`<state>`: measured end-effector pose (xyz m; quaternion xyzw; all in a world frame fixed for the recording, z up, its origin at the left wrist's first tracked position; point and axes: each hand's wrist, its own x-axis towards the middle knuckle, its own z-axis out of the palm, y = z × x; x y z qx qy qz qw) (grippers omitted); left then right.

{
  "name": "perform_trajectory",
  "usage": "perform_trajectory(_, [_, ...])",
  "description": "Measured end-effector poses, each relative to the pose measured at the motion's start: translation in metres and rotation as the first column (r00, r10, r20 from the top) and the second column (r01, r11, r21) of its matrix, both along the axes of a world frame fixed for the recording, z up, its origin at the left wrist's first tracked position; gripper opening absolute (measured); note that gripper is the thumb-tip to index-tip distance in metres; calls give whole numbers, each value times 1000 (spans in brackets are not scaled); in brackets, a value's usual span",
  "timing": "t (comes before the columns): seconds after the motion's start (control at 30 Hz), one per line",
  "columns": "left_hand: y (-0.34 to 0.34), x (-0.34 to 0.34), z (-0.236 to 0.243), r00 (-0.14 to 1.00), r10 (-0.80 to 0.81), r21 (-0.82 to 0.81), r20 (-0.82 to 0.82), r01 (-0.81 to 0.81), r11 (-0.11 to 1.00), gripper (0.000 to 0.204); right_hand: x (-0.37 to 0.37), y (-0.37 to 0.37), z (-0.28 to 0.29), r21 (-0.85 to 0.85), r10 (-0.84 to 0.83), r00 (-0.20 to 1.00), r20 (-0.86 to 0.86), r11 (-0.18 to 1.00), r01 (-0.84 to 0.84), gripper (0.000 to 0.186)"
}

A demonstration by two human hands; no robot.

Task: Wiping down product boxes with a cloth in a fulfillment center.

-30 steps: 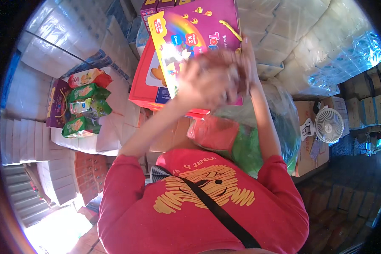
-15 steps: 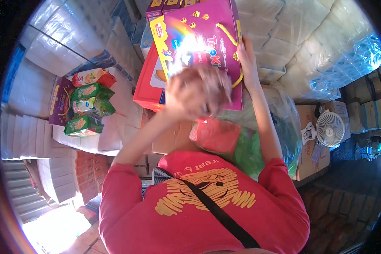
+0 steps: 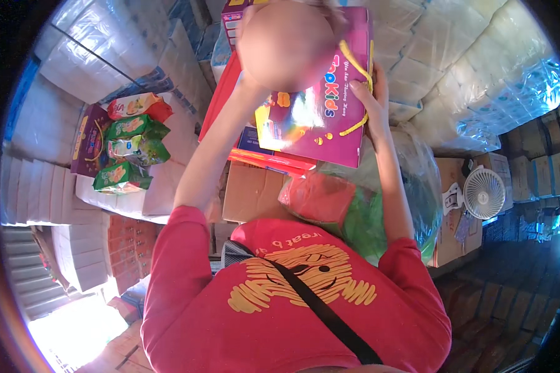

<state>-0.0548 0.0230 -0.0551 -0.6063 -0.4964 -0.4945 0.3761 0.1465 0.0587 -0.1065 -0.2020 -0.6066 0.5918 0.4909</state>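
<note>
The right hand [image 3: 377, 112] grips the right edge of a purple box [image 3: 348, 140], its thumb on the front face beside the yellow cord handle [image 3: 353, 126] and its other fingers along the edge, closed on the carton. The left hand [image 3: 286, 50] is a blur in front of the box's upper left part; how far its fingers are open, or whether they hold anything, cannot be told. The purple box leans tilted over a red box [image 3: 221, 99], ahead of the person's chest. Just below it sits a clear plastic bag with red and green contents [image 3: 320, 198]. Off to the left, a red packet [image 3: 140, 105] and green packets [image 3: 129, 127] lie beside another purple carton [image 3: 87, 144]; a white fan [image 3: 484, 193] stands to the right.
</note>
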Motion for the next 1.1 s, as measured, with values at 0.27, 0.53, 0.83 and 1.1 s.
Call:
perform_trajectory(0.27, [-67,4,-101,974,85,-163,208,-52,985,21,19,-6,-21,-185,-102,994,-35,978,94,57])
perform_trajectory(0.53, [-56,50,-65,985,-35,-162,-169,7,987,47,14,-3,-26,-53,-40,994,-101,998,35,62])
perform_trajectory(0.83, [-54,43,-63,994,89,-104,60,-83,991,35,16,-8,-13,19,24,1000,-18,1000,-23,67])
perform_trajectory(1.1, [-82,52,-94,977,0,-114,-215,-25,993,36,13,-6,-19,66,-9,996,-90,998,14,69])
